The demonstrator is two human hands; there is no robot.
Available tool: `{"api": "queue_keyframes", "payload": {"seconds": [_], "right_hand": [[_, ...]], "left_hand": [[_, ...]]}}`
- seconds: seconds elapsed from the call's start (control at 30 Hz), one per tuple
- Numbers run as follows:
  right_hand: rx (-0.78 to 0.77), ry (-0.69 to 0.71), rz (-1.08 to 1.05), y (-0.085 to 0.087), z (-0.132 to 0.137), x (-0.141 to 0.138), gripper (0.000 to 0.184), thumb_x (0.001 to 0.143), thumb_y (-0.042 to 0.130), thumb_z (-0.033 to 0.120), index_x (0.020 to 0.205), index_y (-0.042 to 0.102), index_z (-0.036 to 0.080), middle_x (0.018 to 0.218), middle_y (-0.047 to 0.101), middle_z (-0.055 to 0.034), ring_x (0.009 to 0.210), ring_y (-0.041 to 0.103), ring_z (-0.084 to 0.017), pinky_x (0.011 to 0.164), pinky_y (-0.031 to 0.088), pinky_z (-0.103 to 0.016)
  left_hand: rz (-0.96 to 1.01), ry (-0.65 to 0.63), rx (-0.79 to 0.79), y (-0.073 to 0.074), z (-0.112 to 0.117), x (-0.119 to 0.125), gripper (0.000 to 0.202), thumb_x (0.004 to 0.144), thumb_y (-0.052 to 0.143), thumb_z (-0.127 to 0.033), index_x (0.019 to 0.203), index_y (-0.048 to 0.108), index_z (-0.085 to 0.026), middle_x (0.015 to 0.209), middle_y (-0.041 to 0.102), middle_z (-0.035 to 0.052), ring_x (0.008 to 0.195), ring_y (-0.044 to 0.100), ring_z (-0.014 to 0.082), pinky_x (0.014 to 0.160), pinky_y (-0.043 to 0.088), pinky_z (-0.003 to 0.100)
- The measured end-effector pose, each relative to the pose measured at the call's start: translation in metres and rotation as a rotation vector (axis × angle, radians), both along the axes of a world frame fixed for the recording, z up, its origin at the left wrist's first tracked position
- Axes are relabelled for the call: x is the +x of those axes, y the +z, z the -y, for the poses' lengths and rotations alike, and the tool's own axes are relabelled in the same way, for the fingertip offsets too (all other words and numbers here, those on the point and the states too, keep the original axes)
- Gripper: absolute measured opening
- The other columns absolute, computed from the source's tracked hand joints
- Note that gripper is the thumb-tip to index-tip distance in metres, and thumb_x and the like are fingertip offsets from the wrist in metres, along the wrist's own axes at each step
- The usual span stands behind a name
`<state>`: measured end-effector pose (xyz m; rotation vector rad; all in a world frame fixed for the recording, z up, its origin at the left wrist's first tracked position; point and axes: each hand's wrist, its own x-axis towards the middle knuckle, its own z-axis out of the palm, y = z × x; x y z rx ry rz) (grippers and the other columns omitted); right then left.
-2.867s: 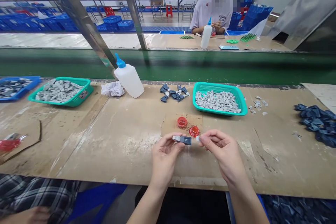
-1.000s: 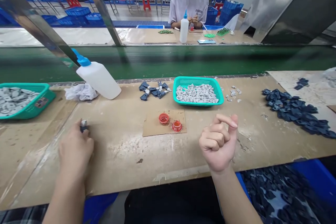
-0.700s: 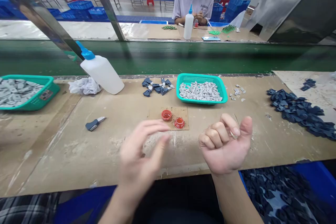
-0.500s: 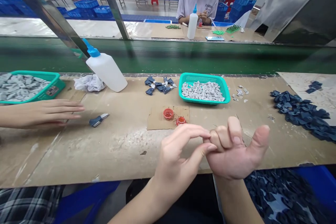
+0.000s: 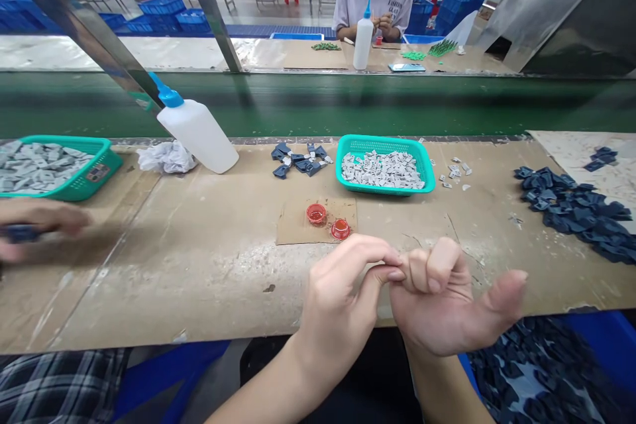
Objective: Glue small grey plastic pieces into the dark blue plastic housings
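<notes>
My left hand (image 5: 338, 298) pinches the curled fingers of my right hand (image 5: 442, 298) between thumb and fingertips, low on the cardboard-covered bench. My right thumb sticks out to the right, and neither hand holds any visible object. Just beyond my fingers, two small red lids (image 5: 317, 214) (image 5: 340, 229) with reddish liquid sit on a brown cardboard pad (image 5: 293, 228). At the left edge, another person's hand (image 5: 40, 228) holds a dark blue piece (image 5: 20, 233).
A white glue bottle with a blue cap (image 5: 196, 136) lies tilted beside crumpled tissue (image 5: 165, 158). Teal baskets (image 5: 382, 190) (image 5: 84, 175) hold grey-white pieces. Dark blue pieces (image 5: 298, 160) (image 5: 571, 209) lie on the bench. A green conveyor belt (image 5: 318, 106) runs behind it.
The dark blue piece my hands held earlier went onto the bench, and the other person's hand has taken it left. My left hand has moved over to pinch my right fingers.
</notes>
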<state>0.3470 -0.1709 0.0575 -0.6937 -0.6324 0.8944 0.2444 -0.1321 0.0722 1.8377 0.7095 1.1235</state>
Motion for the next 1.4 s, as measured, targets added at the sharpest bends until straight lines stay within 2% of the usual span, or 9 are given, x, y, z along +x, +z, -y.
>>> {"api": "queue_keyframes", "payload": {"seconds": [0.23,0.37,0.53,0.7,0.9,1.1,1.17,1.23,1.4], "right_hand": [[0.055,-0.014,0.036,-0.003,-0.004,-0.002,0.061,0.084,0.028,0.075,0.057,0.036,0.021,0.049,0.024,0.0064,0.044,0.021,-0.01,0.047,0.026,-0.027],[0.059,0.054,0.022,-0.001,-0.004,-0.001,0.06,0.085,0.027,0.073,0.058,0.038,0.021,0.049,0.024,0.0069,0.044,0.021,-0.01,0.047,0.026,-0.026],[0.021,0.076,0.018,0.002,-0.003,-0.002,0.061,0.084,0.025,0.075,0.059,0.038,0.021,0.049,0.023,0.0071,0.044,0.021,-0.01,0.047,0.026,-0.026],[-0.055,0.001,0.017,0.001,-0.003,-0.011,0.062,0.082,0.025,0.077,0.058,0.036,0.021,0.05,0.023,0.0067,0.046,0.022,-0.01,0.048,0.026,-0.026],[-0.111,-0.099,-0.109,0.004,-0.005,-0.023,0.059,0.083,0.029,0.072,0.055,0.035,0.02,0.048,0.022,0.0068,0.043,0.019,-0.009,0.044,0.024,-0.024],[-0.129,-0.178,-0.167,0.006,-0.015,-0.016,0.056,0.085,0.033,0.066,0.052,0.039,0.02,0.044,0.021,0.0073,0.04,0.018,-0.008,0.039,0.02,-0.022],[-0.12,-0.187,-0.156,0.007,-0.021,-0.008,0.057,0.086,0.032,0.065,0.052,0.04,0.02,0.043,0.02,0.0078,0.038,0.017,-0.008,0.037,0.019,-0.021],[-0.099,-0.198,-0.127,0.01,-0.028,0.001,0.056,0.088,0.031,0.062,0.052,0.041,0.02,0.043,0.02,0.0081,0.037,0.015,-0.008,0.036,0.017,-0.021],[0.057,-0.307,0.068,0.018,-0.044,0.02,0.053,0.091,0.035,0.054,0.052,0.044,0.019,0.044,0.021,0.0075,0.039,0.016,-0.008,0.037,0.016,-0.022]], "left_hand": [[-0.022,-0.025,0.058,-0.002,-0.005,-0.001,0.02,0.082,0.054,0.004,0.079,0.061,-0.014,0.082,0.064,0.0038,0.078,0.062,0.0122,0.07,0.051,0.023],[-0.031,-0.002,0.057,-0.004,-0.006,-0.007,0.016,0.081,0.06,0.001,0.086,0.064,-0.014,0.084,0.067,0.0024,0.08,0.064,0.0109,0.073,0.054,0.021],[-0.114,-0.011,0.333,-0.007,-0.004,-0.019,0.03,0.081,0.058,0.005,0.107,0.063,-0.01,0.104,0.069,0.0093,0.097,0.065,0.0126,0.087,0.054,0.021],[-0.225,0.055,0.523,-0.014,0.003,-0.023,0.033,0.084,0.055,0.002,0.117,0.057,-0.003,0.112,0.066,0.0184,0.107,0.062,0.0211,0.089,0.056,0.03],[-0.17,0.003,0.518,-0.021,-0.002,-0.016,0.028,0.087,0.049,0.0,0.113,0.057,-0.004,0.101,0.066,0.0153,0.094,0.064,0.019,0.079,0.057,0.028],[-0.271,0.004,0.615,-0.018,-0.019,-0.003,0.02,0.091,0.042,-0.004,0.103,0.059,-0.004,0.087,0.065,0.0124,0.08,0.062,0.0175,0.069,0.056,0.028],[-0.259,-0.046,0.551,-0.014,-0.026,0.003,0.021,0.092,0.041,-0.007,0.098,0.061,-0.007,0.084,0.065,0.0106,0.078,0.062,0.017,0.068,0.055,0.029],[-0.173,-0.093,0.388,-0.01,-0.032,0.01,0.019,0.092,0.045,-0.01,0.096,0.064,-0.01,0.084,0.068,0.0085,0.077,0.064,0.016,0.07,0.056,0.028],[0.156,-0.104,-0.239,0.004,-0.038,0.029,0.009,0.084,0.063,-0.016,0.089,0.071,-0.015,0.087,0.074,0.0055,0.081,0.07,0.0165,0.078,0.057,0.028]]}}
